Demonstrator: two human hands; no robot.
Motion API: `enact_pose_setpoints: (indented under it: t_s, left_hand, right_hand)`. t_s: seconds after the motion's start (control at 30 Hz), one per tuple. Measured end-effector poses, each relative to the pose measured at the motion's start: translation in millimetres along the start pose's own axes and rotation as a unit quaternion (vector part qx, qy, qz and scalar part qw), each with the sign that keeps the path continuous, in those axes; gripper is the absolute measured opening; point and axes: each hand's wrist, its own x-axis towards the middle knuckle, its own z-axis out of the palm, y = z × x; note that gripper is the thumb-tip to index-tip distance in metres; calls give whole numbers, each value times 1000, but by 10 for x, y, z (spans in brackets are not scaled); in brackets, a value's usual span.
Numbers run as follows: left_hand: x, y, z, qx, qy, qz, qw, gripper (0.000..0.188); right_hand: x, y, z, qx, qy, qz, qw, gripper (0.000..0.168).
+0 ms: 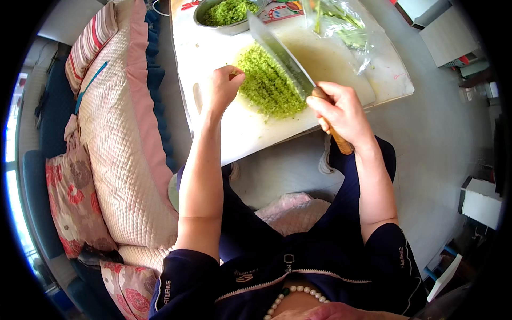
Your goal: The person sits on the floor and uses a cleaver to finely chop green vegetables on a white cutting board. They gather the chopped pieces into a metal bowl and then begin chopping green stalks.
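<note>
My right hand [342, 110] is closed around the wooden handle of a cleaver [282, 56]. The broad blade slants up and to the left, over the right side of a pile of finely chopped green vegetable [268, 84]. That pile lies on a white cutting board [240, 138]. Just left of the pile, my left hand [227, 86] is curled with its fingers bent in; whether it holds anything cannot be told. A metal bowl [228, 29] at the top of the view contains more of the chopped green.
A clear plastic bag [340, 24] with leafy green stalks lies at the table's upper right. Beside the bowl is a printed colourful sheet [282, 12]. A sofa with a quilted cover [120, 160] and cushions [76, 196] runs along the left.
</note>
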Motion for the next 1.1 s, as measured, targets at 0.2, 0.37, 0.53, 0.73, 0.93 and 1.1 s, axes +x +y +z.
enact_pose_setpoints:
  t_s: [0.2, 0.37, 0.53, 0.73, 0.93, 1.1]
  left_hand:
    - [33, -73, -22, -13, 11, -3, 1000, 24]
    - [57, -81, -11, -9, 10, -6, 1000, 22]
    - [46, -25, -52, 7, 5, -7, 1000, 19]
    - [45, -96, -29, 11, 1, -14, 1000, 18]
    - [40, -51, -52, 9, 3, 8, 1000, 19]
    - [49, -58, -53, 17, 19, 39, 999, 18]
  right_hand:
    - [23, 77, -37, 8, -7, 15, 1000, 17]
    - [77, 138, -91, -4, 9, 5, 1000, 15]
    - [52, 93, 16, 23, -11, 2, 1000, 14]
    - [102, 89, 126, 8, -35, 7, 999, 17]
    - [131, 144, 146, -1, -53, 22, 998, 17]
    - [46, 14, 170, 18, -45, 13, 999, 16]
